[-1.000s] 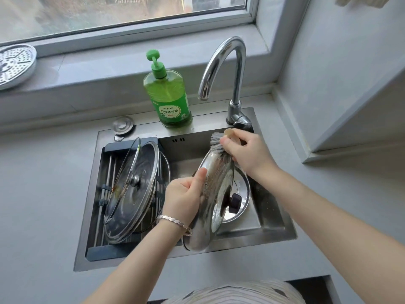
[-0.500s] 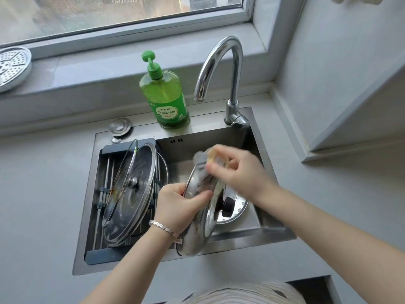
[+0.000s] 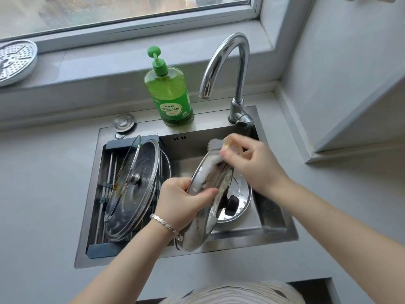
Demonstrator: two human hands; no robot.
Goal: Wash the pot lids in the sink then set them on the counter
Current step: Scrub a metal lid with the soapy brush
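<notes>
While my left hand [image 3: 182, 200] grips the soapy steel lid [image 3: 219, 174] tilted on edge over the sink [image 3: 271, 213], likely so suds drain there, my right hand [image 3: 252, 163] pinches a sponge [image 3: 219, 145] against its upper rim.

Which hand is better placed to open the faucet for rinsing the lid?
Right, probably. The right hand, holding the scrubber, is just below the faucet; the left hand grips the lid.
</notes>
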